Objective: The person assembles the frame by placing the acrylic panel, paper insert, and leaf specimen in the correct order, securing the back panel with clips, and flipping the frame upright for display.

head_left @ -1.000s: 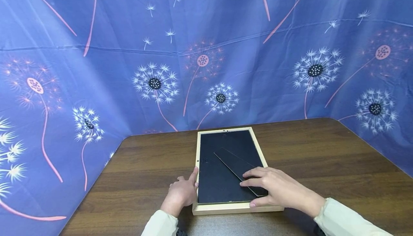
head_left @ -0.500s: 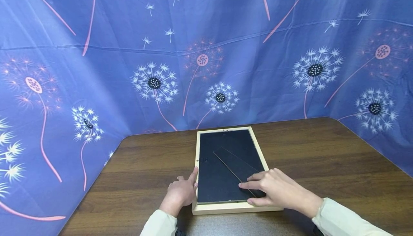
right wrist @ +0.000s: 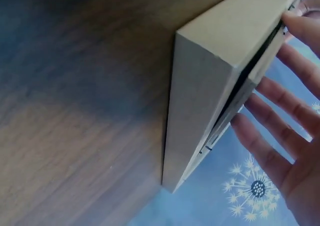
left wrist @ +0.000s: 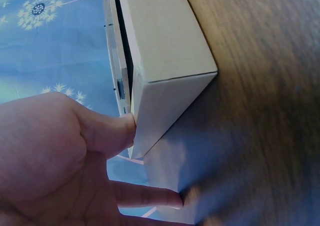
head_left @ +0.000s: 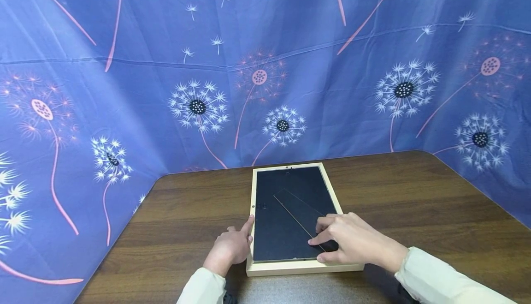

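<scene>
A pale wooden picture frame (head_left: 304,266) lies face down, with a black backing board (head_left: 275,232) in it. Slanting across the board is a black stand leg (head_left: 299,209). My left hand (head_left: 230,248) holds its index finger along the frame's left side; in the left wrist view, the thumb touches the frame's edge. Over the lower right corner, my right hand (head_left: 356,239) presses fingertips on the leg, hiding its lower end, while the thumb rests by the near edge. The right wrist view shows a dark gap between the frame's side (right wrist: 200,96) and the backing.
The frame lies on a brown wood-grain table (head_left: 186,211). Behind and beside the table hangs a blue cloth (head_left: 332,87) printed with dandelions. Small dark fittings sit on the frame's far rim (head_left: 287,167).
The leg's near end lies flatter against the board than a second ago. My right hand's fingers have bent a little more and the wrist has drawn slightly left. The left hand stays nearly still.
</scene>
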Demonstrator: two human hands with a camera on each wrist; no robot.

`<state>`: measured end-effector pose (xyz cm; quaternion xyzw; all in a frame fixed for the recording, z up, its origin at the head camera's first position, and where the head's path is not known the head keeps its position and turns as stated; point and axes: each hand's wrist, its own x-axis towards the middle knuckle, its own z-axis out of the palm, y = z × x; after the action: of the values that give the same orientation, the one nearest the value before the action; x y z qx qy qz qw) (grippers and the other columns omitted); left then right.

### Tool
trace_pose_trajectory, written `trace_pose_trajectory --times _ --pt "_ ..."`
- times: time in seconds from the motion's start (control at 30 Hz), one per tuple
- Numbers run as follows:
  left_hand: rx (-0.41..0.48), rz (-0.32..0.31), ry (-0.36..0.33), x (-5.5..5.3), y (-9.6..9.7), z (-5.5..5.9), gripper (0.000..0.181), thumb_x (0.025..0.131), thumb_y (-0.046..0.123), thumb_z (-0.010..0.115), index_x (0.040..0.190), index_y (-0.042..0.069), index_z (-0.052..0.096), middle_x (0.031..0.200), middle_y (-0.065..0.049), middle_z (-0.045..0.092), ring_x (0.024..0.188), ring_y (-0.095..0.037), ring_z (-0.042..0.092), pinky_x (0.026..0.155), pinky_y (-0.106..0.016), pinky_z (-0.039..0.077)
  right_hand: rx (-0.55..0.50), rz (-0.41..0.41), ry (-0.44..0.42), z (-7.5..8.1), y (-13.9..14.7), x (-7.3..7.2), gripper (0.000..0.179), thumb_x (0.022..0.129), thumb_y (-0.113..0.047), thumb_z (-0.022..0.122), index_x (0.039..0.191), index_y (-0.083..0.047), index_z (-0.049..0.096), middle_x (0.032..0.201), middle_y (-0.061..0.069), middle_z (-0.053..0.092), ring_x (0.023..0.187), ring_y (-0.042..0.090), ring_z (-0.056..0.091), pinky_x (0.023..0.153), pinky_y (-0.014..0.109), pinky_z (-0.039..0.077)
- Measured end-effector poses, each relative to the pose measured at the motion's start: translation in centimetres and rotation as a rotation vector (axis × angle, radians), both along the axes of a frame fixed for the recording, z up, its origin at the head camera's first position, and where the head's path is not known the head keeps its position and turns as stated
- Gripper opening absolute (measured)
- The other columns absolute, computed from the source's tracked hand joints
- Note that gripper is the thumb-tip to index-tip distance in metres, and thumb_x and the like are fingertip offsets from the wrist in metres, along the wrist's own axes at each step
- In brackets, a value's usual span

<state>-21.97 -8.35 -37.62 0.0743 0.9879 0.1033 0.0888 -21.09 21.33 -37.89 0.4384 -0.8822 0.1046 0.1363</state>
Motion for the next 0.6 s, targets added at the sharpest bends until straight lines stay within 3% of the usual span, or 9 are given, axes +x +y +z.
trace_pose_trajectory --times 0.13,0.37,0.5,0.6 --pt "0.008 0.002 -0.009 0.0 -0.1 0.1 0.049 0.105 0.02 0.051 0.153 0.016 0.045 0.127 -0.041 0.054 0.108 -0.059 0.06 0.096 -0.062 0.05 -0.027 -0.02 -0.184 0.3 0.0 -0.6 0.034 0.083 -0.048 0.081 0.113 -0.033 0.08 0.1 -0.019 0.054 0.089 -0.001 0.052 0.061 0.022 0.045" --pt "0.017 -0.01 0.005 -0.1 -0.3 0.0 0.048 0.105 0.019 0.052 0.152 0.015 0.046 0.125 -0.041 0.054 0.106 -0.059 0.061 0.095 -0.062 0.05 -0.138 0.031 -0.458 -0.2 0.5 -1.7 0.044 0.084 -0.046 0.08 0.124 -0.027 0.076 0.099 -0.013 0.042 0.092 0.004 0.039 0.071 0.021 0.04" --pt "0.019 -0.015 0.013 -0.1 -0.3 -0.1 0.048 0.104 0.02 0.052 0.152 0.015 0.046 0.126 -0.04 0.054 0.106 -0.059 0.061 0.094 -0.062 0.05 -0.16 0.021 -0.558 -0.4 0.7 -2.3 0.046 0.085 -0.042 0.08 0.127 -0.024 0.074 0.099 -0.009 0.038 0.096 0.008 0.035 0.078 0.026 0.039" --pt "0.014 -0.02 0.019 -0.1 -0.3 -0.2 0.048 0.104 0.02 0.052 0.152 0.016 0.046 0.126 -0.04 0.055 0.106 -0.058 0.061 0.094 -0.061 0.05 -0.156 0.007 -0.586 -0.3 0.6 -2.6 0.046 0.084 -0.04 0.082 0.127 -0.025 0.074 0.099 -0.008 0.038 0.096 0.01 0.034 0.079 0.027 0.038"
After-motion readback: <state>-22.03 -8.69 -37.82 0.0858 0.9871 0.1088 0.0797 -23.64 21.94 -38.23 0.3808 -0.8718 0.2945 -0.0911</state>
